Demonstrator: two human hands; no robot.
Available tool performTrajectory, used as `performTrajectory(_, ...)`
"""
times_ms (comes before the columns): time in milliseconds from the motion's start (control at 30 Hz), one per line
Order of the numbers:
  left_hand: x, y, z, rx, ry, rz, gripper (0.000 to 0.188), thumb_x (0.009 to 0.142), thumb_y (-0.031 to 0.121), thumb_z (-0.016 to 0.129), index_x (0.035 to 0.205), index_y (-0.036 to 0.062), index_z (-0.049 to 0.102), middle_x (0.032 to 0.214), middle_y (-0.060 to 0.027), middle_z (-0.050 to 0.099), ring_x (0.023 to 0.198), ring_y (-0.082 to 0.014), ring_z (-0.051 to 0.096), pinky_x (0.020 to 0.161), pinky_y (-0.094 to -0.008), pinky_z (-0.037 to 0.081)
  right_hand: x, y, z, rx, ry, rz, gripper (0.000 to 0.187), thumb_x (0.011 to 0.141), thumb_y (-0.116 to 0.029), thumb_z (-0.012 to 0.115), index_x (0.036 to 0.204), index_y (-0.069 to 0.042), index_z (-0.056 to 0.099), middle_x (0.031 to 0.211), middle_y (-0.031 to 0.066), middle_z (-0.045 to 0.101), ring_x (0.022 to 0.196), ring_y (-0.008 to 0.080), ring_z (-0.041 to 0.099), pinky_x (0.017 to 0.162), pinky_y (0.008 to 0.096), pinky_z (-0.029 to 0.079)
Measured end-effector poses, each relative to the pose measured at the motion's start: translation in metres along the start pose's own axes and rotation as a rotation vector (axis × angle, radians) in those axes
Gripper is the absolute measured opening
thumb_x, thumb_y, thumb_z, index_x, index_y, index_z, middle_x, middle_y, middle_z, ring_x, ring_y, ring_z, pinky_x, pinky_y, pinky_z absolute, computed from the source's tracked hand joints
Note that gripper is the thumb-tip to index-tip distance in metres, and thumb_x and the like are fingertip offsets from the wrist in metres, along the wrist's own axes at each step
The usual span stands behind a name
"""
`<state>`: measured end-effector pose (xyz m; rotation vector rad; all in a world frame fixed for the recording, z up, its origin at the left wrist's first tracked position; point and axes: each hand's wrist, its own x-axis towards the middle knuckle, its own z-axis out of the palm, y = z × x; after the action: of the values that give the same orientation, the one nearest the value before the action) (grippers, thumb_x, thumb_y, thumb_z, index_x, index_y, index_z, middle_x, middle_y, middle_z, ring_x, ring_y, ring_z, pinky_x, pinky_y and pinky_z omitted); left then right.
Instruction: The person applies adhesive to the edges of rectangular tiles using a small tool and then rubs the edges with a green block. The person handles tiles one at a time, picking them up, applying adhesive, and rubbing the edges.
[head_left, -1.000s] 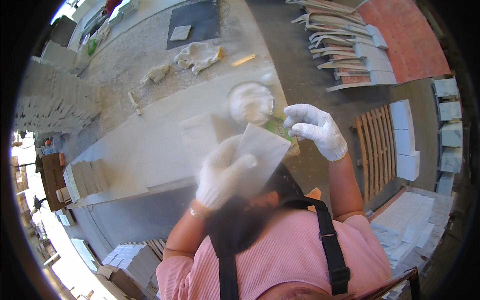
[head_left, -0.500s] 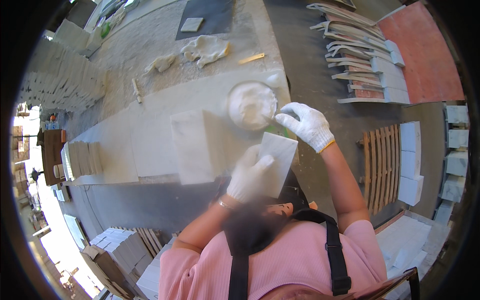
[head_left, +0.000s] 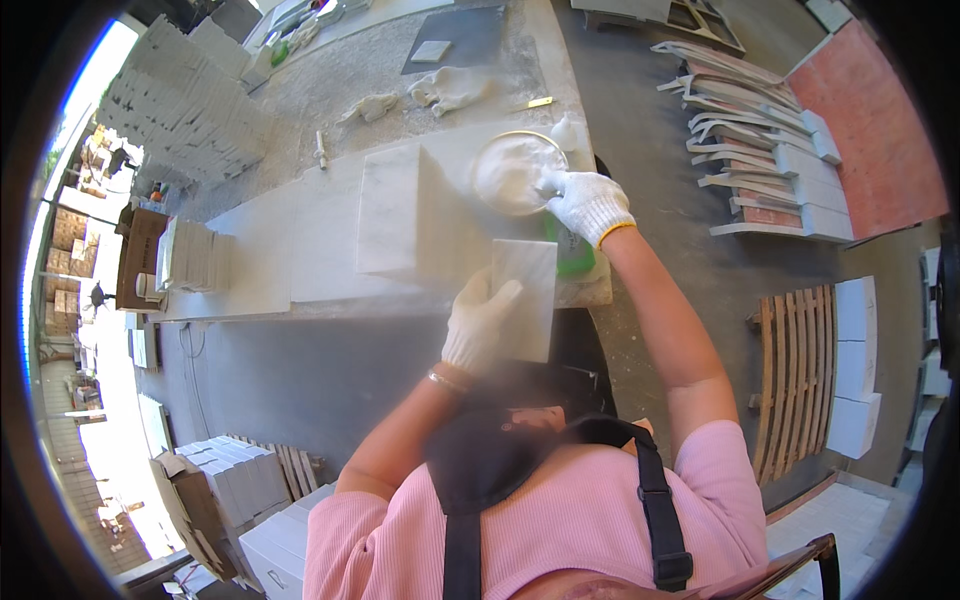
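The left hand (head_left: 475, 325), gloved, is closed on one side of a white tile (head_left: 527, 295), thumb across its face. The right hand (head_left: 592, 207), also gloved, has its fingers drawn together over the rim of the bowl (head_left: 518, 134); whether they pinch anything, I cannot tell. The tile is held up in front of the body, near the table's front edge, so a slipping glove could drop it and chip a corner. The bowl of white stuff (head_left: 508, 172) sits near the table (head_left: 325, 245)'s right end; a careless wrist might tip it. Swinging the tile left could knock the pale block (head_left: 388, 215).
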<state>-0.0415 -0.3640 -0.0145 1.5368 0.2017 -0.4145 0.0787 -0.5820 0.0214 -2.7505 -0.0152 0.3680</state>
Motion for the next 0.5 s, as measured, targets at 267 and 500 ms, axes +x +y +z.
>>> performTrajectory(267,-0.015,0.002,-0.012,0.172,0.004,0.064,0.027,0.101,0.024,0.070,0.116,0.0016,0.066,0.102,-0.0015,0.067,0.092,-0.0093,0.058,0.080,-0.0295,0.050,-0.007,-0.002,0.007,-0.027,0.211,0.081,0.027,0.095,-0.032,0.064,0.118,-0.025,0.076,0.115,0.0114,0.077,0.106,0.0349,0.073,0.091,0.0485,0.058)
performTrajectory(500,-0.003,-0.001,-0.011,-0.074,-0.046,0.131,0.031,0.100,0.026,0.071,0.115,-0.0005,0.066,0.099,-0.0032,0.066,0.090,-0.0102,0.056,0.079,-0.0304,0.050,-0.015,0.015,0.008,0.101,0.426,0.026,0.025,0.093,-0.041,0.070,0.107,-0.023,0.080,0.108,0.0106,0.077,0.101,0.0337,0.073,0.087,0.0467,0.057)
